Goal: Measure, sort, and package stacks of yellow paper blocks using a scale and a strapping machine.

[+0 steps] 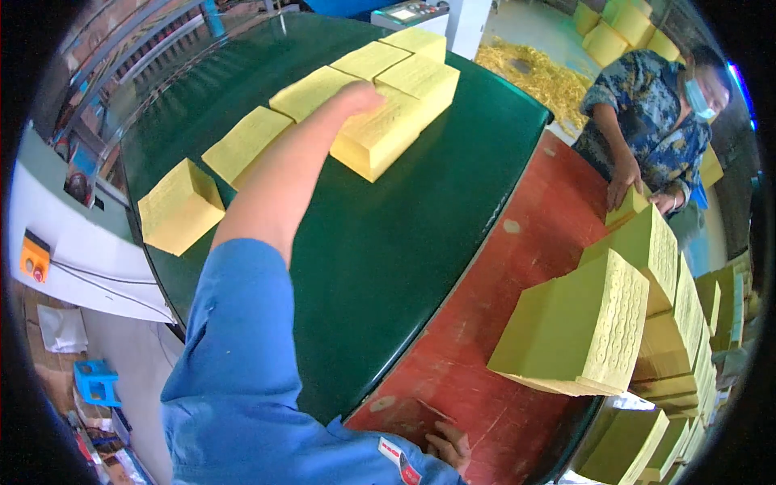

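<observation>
**Even pressure on the blocks (386, 129)**

My left grip (360, 97) lies over the clustered tops, toward the far side of the green tabletop (356, 299); my fingertips are hidden, so I cannot tell whether I am grasping anything. My right grip (449, 449) is off the green tabletop's near right edge, over the red tabletop (525, 218), fingers bent; whether it holds anything I cannot tell (my blue top (323, 465) hides much of that hand).

A lone block (179, 208) sits by the green tabletop's left edge, just apart from its neighbour.

To do this well, I would set my palm broad against a full face and push evenly, because pinching a corner could shear the layers. My forearm (271, 186) crosses above the green tabletop's left-hand row, so a raised elbow should avoid nudging it.
</observation>
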{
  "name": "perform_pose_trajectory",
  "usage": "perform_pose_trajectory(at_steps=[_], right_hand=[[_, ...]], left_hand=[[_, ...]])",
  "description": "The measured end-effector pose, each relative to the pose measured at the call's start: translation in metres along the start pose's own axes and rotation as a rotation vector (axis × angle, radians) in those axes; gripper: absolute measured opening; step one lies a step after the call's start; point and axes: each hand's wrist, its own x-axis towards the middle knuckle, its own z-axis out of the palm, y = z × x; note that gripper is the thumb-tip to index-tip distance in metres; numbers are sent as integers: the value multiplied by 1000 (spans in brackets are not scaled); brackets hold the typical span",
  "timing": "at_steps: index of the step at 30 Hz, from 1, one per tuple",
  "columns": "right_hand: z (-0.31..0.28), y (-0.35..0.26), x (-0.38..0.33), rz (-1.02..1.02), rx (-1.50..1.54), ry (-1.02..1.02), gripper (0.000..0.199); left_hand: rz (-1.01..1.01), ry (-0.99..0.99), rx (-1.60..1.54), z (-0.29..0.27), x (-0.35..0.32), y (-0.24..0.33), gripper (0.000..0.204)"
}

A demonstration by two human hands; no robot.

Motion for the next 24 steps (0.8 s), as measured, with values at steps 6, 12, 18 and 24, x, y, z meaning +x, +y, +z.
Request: perform_pose_trajectory(at_steps=[6, 12, 18, 24], right_hand=[[-2, -10, 9, -360, -341, -30, 20], [-18, -5, 15, -428, -210, -56, 25], [-79, -63, 32, -585, -1, 70, 35], [-109, -55, 38, -411, -188, -65, 57]], left_hand=[[-29, -177, -544, 13, -41, -5, 67], [390, -404, -274, 18, -136, 110, 58], [740, -602, -125, 41, -326, 222, 53], [699, -738, -102, 49, -469, 300, 42]])
